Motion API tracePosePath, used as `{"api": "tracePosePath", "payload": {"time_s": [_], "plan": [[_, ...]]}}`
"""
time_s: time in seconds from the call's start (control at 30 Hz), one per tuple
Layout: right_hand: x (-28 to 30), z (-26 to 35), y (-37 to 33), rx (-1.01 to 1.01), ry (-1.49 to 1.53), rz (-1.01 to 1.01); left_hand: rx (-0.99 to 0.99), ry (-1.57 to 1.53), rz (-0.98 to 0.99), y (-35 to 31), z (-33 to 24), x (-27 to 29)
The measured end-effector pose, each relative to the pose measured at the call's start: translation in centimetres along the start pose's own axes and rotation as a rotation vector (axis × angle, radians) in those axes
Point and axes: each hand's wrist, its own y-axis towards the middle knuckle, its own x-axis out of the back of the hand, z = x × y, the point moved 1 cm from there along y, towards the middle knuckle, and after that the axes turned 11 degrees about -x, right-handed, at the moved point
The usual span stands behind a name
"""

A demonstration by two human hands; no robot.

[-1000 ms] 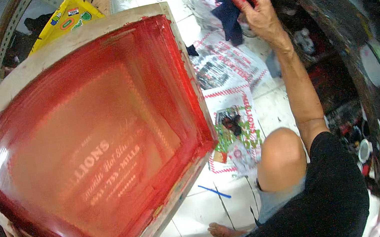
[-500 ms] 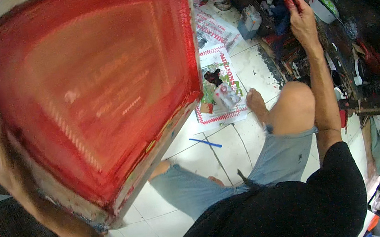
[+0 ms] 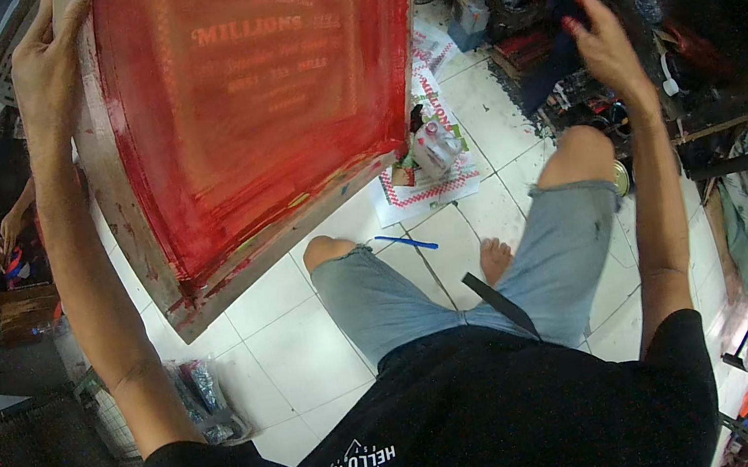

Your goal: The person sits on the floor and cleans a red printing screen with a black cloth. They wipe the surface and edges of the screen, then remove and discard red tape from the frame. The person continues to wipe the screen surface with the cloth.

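Holds the red-smeared screen (image 3: 278,140) above the tiled floor (image 3: 285,354), with the left hand (image 3: 52,65) clasped on its wooden frame (image 3: 119,193). Pinches a dark cloth (image 3: 560,56) in the curled right hand (image 3: 606,43), right of the screen.

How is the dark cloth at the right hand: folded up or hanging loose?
Hanging loose: the dark cloth droops from the pinching right hand.
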Motion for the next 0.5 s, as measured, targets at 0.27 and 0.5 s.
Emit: {"api": "tracePosePath", "payload": {"time_s": [0.27,0.5], "plan": [[-8.1,-7.6,-4.8,-0.191,0.18,0.174,0.066,-0.062,-0.006,0.9,-2.4,0.6],[-14.2,-11.3,-4.0,-0.263,0.35,0.19,0.018,-0.08,-0.022,1.1,-8.7,-2.3]]}}
